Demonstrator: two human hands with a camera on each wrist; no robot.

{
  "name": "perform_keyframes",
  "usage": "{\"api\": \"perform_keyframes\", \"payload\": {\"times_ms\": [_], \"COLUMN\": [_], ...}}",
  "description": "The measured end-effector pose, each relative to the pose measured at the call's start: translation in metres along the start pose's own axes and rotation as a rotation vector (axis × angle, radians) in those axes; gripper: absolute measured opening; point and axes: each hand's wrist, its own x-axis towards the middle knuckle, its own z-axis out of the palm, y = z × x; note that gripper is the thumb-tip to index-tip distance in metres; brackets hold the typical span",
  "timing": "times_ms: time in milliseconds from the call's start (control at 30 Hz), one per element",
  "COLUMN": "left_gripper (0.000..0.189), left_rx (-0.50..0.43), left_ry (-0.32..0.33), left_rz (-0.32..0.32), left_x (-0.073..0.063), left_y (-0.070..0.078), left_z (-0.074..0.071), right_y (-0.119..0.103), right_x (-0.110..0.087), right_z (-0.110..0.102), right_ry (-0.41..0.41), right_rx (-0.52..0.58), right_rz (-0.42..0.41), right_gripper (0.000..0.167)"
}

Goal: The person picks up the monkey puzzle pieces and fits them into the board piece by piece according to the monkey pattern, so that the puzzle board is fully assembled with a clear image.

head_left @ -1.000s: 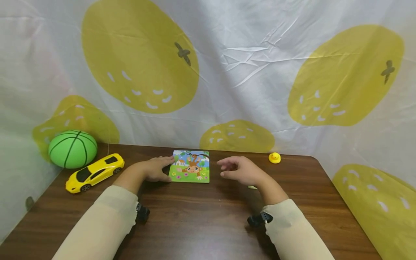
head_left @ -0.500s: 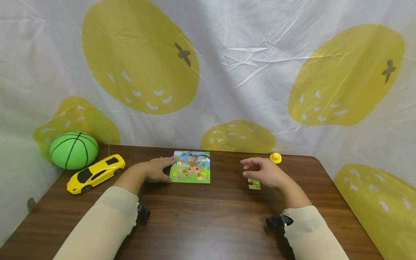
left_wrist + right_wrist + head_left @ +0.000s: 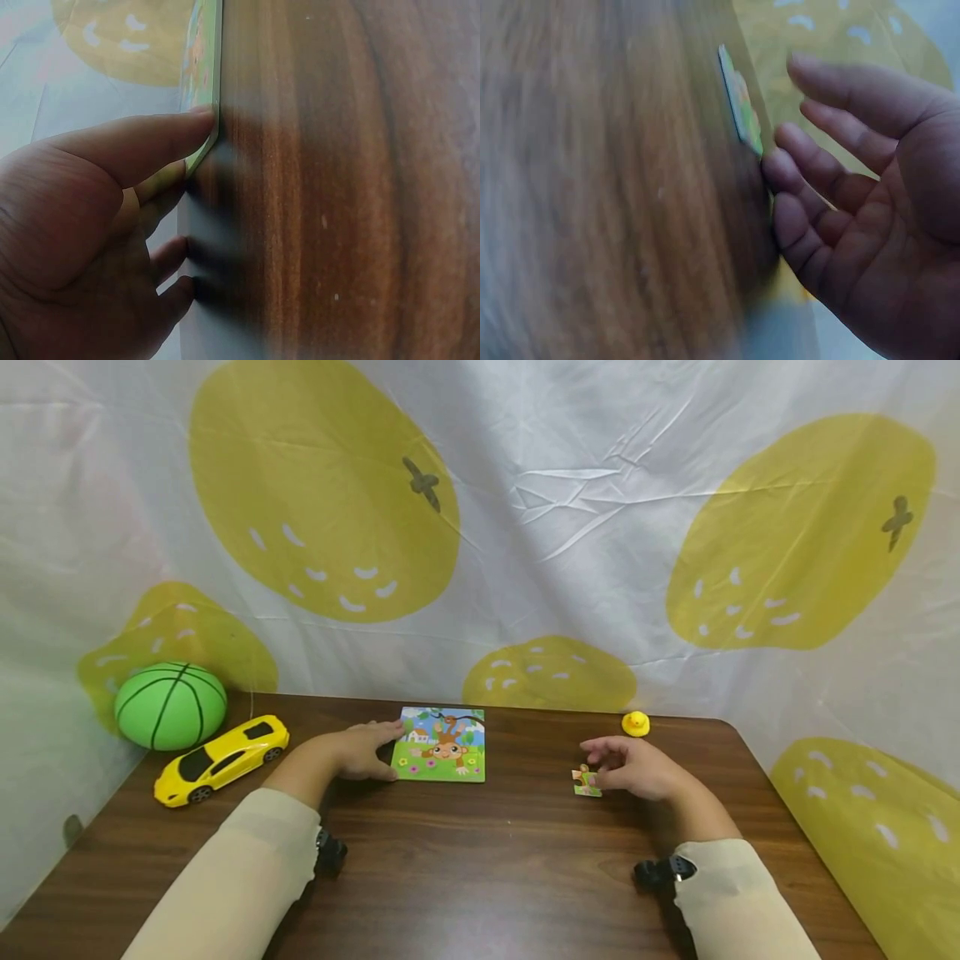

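A square monkey picture board (image 3: 442,752) lies flat on the brown table. At its left edge rests my left hand (image 3: 363,752), fingertips near the upper side and thumb at the lower corner. The left wrist view shows the thumb (image 3: 172,139) touching the board's green edge. To the right, a small jigsaw piece (image 3: 585,782) lies on the table; it also appears in the right wrist view. My right hand (image 3: 637,768) hovers just beside that piece, thumb and fingers spread apart with nothing held. Part of the piece's right side is behind the thumb in the head view.
At the far left sit a green ball (image 3: 171,706) with black lines and a yellow toy car (image 3: 221,762). A yellow rubber duck (image 3: 636,724) stands near the back edge at right. A fruit-printed curtain (image 3: 555,568) hangs behind the table (image 3: 480,860).
My right hand has moved right, away from the board, then down beside the jigsaw piece, uncovering it. The left hand has stayed at the board.
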Motion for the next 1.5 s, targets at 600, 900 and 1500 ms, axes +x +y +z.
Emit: {"api": "perform_keyframes", "payload": {"times_ms": [600, 900, 1500], "left_gripper": [0.086, 0.086, 0.085], "left_rx": [0.003, 0.007, 0.0], "left_ry": [-0.003, -0.001, -0.009], "left_rz": [-0.013, 0.006, 0.002], "left_x": [0.0, -0.002, 0.0], "left_y": [-0.004, -0.004, 0.0], "left_z": [-0.001, 0.0, -0.001], "right_y": [-0.003, -0.005, -0.035], "right_x": [0.003, 0.003, 0.022], "right_z": [0.004, 0.005, 0.026], "right_ry": [-0.053, -0.045, -0.049], "right_rx": [-0.15, -0.203, -0.061], "right_rz": [0.062, 0.101, 0.016], "right_gripper": [0.068, 0.062, 0.06]}}
